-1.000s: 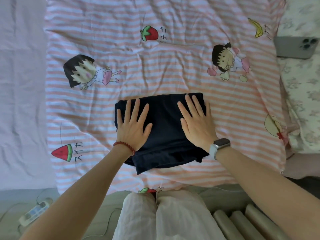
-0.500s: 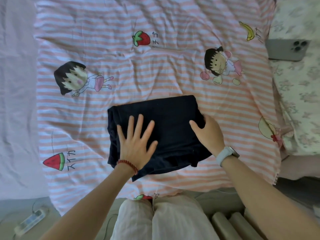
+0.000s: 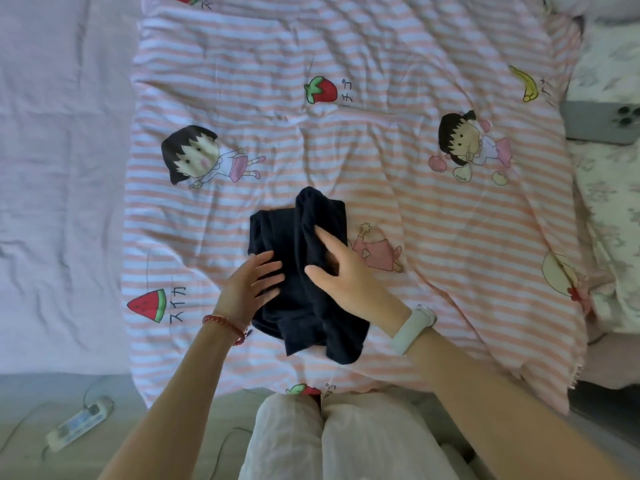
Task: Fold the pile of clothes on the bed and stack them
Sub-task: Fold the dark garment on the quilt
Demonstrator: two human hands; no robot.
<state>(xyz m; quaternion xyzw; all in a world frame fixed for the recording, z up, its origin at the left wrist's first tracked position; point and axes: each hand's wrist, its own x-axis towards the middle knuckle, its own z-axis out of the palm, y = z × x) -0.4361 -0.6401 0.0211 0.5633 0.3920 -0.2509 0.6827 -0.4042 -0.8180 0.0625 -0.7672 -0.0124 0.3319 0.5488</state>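
Observation:
A dark navy garment (image 3: 304,306) lies folded on the pink-and-white striped blanket (image 3: 398,202), near the bed's front edge. My right hand (image 3: 341,271) grips the garment's right part, thumb on top and fingers underneath, and has raised it and swung it over toward the left half. My left hand (image 3: 251,287) rests with straight spread fingers on the garment's left half. No other clothes show in this view.
A grey phone (image 3: 602,121) lies on the floral bedding (image 3: 616,237) at the right. A pale lilac sheet (image 3: 59,168) covers the bed's left side. A white power strip (image 3: 78,422) sits on the floor at the lower left. My light trousers (image 3: 332,441) stand against the bed's edge.
My right hand went from pressing flat to gripping the garment's right edge and lifting it over to the left. My left hand slid down and left but stayed flat on the cloth.

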